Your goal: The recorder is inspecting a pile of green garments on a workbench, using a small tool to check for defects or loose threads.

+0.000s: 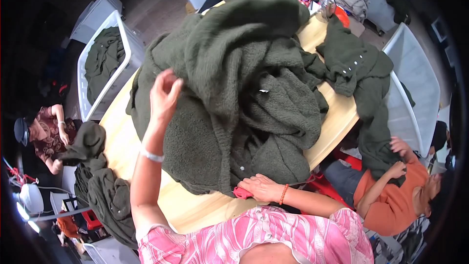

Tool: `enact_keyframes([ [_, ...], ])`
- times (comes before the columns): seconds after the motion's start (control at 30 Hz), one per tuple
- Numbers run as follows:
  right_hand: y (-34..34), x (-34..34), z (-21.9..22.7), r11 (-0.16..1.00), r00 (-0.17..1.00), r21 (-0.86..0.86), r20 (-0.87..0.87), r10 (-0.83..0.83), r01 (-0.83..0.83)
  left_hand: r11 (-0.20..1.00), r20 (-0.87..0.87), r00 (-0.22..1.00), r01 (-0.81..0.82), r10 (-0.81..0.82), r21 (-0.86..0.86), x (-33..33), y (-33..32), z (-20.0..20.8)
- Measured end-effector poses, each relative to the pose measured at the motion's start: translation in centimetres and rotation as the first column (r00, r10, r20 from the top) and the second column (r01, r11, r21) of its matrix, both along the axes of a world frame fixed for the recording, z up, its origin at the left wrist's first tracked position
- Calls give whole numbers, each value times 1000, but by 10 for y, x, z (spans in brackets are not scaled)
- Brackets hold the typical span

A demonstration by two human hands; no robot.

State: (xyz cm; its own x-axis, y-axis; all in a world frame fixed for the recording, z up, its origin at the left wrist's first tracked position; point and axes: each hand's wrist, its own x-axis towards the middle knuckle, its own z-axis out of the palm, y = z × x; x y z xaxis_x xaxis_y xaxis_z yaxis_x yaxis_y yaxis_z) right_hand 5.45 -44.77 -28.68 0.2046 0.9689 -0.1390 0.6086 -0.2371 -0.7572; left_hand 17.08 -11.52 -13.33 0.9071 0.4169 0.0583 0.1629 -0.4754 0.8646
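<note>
A large heap of dark green knit garments [195, 142] covers the middle of the wooden table, with folds bulging up and a few small light buttons showing. Its upper fold is blurred by motion. Over the left part of the heap my left hand [165, 99] is raised, fingers loosely curled and apart, with nothing seen in it. My right hand [262, 187] rests at the heap's near edge, closed on a small red object [242, 193] whose kind I cannot make out. Its palm side is hidden.
The pale wooden table [337, 117] curves around the heap. Another dark green garment [354, 61] hangs over its right edge, near a person in orange [391, 200]. White bins [128, 44] stand left and right. A person in a patterned shirt [46, 134] handles dark cloth at left.
</note>
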Motion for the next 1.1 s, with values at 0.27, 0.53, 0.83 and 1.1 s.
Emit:
enact_keyframes([
  [0.27,11,-5,13,998,997,14,-36,62,-62,685,-326,922,-99,-210,-722,-44,-35,-83],
  [0.53,13,-19,51,994,993,-7,-49,112,-112,274,-82,993,-103,90,-956,-12,-42,-89],
  [0.83,29,-44,68,998,998,-7,-30,62,-62,467,302,789,21,535,-884,-81,8,-11],
  [1.1,-14,-46,77,926,934,-116,42,-356,358,727,0,939,-267,344,-633,-202,-24,-37],
])
